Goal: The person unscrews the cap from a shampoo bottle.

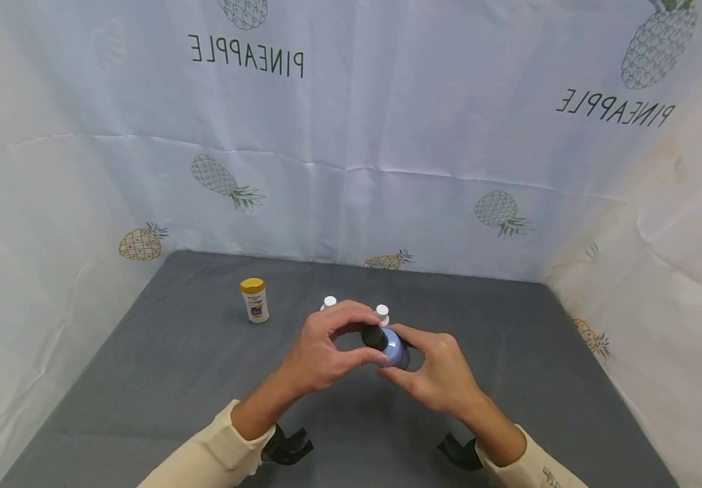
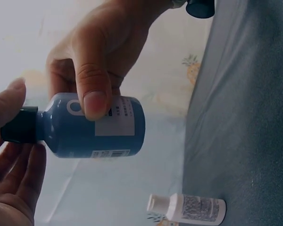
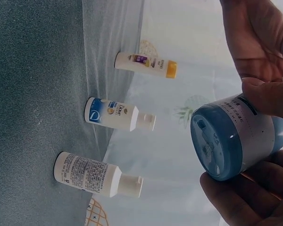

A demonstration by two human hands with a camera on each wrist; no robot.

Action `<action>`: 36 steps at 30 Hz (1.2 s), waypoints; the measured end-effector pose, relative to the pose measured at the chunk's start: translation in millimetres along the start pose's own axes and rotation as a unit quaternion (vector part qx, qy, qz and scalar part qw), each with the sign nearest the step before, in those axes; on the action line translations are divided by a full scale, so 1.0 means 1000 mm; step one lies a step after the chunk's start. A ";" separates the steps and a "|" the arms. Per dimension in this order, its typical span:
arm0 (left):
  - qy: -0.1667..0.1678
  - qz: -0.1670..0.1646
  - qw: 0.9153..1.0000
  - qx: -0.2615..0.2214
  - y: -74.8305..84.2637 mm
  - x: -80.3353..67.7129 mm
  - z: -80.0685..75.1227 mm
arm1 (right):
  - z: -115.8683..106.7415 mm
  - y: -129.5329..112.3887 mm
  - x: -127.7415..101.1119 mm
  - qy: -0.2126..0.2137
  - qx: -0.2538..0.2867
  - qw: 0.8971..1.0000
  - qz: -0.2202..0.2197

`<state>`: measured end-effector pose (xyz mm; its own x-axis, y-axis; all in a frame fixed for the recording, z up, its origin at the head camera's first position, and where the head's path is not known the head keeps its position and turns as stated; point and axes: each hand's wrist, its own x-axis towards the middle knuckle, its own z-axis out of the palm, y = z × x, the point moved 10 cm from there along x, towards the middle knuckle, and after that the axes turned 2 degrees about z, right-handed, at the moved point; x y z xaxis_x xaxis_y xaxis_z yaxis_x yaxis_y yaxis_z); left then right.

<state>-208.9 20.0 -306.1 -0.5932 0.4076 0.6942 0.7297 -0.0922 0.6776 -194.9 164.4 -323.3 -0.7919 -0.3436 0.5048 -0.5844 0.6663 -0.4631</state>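
A blue bottle (image 1: 395, 349) is held tilted above the grey table, its black cap (image 2: 20, 125) toward the left. My left hand (image 1: 326, 346) pinches it at the cap end between thumb and fingers. Around the body, my right hand (image 1: 442, 369) grips with the thumb over the white label (image 2: 115, 123). The right wrist view shows the bottle's translucent base (image 3: 210, 146). Behind the hands stand two white bottles: one with Dove print (image 3: 111, 113), the other with dense small text (image 3: 87, 174). In the head view the hands partly hide both.
A white bottle with a yellow cap (image 1: 254, 300) stands upright at the back left of the grey table (image 1: 143, 379). Pale curtains with pineapple prints (image 1: 351, 135) hang behind the table and along both sides. Black wrist mounts (image 1: 287, 447) sit by the sleeves.
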 end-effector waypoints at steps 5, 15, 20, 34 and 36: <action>-0.018 0.002 1.000 -0.016 -0.002 -0.002 0.002 | 0.000 0.001 0.000 0.000 -0.003 1.000 0.002; -0.009 0.007 1.000 -0.006 -0.001 -0.001 -0.001 | 0.001 0.002 0.000 -0.007 -0.003 1.000 0.010; 0.002 -0.015 1.000 0.014 -0.004 -0.001 -0.001 | 0.001 0.000 0.001 -0.008 0.000 1.000 0.012; -0.040 -0.012 0.999 -0.022 -0.003 -0.002 0.003 | 0.002 0.003 0.001 -0.007 -0.005 1.000 0.012; -0.038 -0.002 0.999 -0.016 -0.002 -0.002 0.003 | 0.002 0.002 0.001 -0.005 -0.004 1.000 0.008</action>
<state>-207.9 22.1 -309.1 -0.5680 0.4765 0.6711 0.7148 -0.1185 0.6892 -197.2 164.5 -325.4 -0.8032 -0.3395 0.4894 -0.5698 0.6775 -0.4652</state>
